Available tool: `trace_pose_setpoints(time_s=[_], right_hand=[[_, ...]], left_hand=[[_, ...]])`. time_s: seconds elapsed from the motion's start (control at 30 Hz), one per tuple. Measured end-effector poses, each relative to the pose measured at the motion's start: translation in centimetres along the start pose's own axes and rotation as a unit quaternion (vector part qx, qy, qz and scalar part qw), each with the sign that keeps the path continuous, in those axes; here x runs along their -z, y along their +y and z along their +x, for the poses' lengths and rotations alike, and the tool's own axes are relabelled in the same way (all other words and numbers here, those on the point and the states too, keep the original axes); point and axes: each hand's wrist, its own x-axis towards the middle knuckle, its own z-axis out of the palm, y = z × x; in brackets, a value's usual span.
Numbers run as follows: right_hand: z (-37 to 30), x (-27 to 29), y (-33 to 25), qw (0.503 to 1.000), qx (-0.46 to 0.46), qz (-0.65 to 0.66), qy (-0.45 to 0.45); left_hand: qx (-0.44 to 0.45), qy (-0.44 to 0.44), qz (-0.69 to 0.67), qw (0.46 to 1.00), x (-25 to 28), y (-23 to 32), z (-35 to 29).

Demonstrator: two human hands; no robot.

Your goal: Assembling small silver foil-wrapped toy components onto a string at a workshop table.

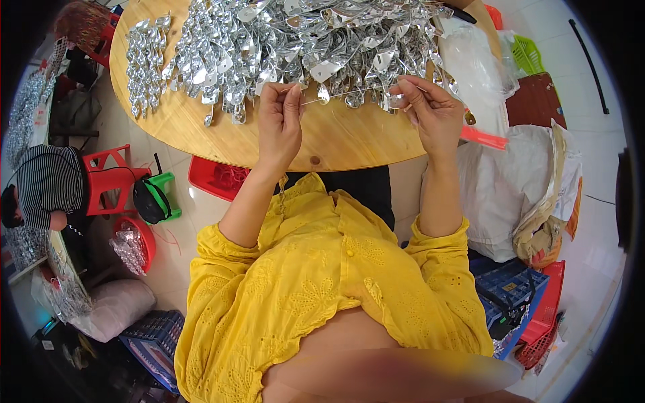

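Pinching one pale thread [313, 101] in the upper centre of the frame, two hands hold it nearly taut between them. The left hand [279, 124] grips one end between thumb and forefinger; the right hand [438, 117] nips the other, also between thumb and forefinger. The thread runs just over the lower edge of one heap of silver strips [322, 64], too many and too tangled to count, at the top of the frame. Under them is one wooden table [356, 138]; at its right end lies clear plastic [474, 80].

At the upper right is one green basket [527, 55]; at right, one large white sack [494, 188]. Two blue crates show, one at lower left [151, 342] and one at lower right [500, 285]. Left of centre are one red bin [205, 176], one green stool [173, 195] and one red basin [149, 245]. At far left sits one person in stripes [52, 178].
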Motion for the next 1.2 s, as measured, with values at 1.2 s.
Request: trace_pose_setpoints(time_s=[1.2], right_hand=[[1.9, -3.7, -3.3, 0.941, 0.265, -0.176, -0.116]], left_hand=[[-0.215, -0.105, 0.295, 0.925, -2.8, 6.3, 2.9]])
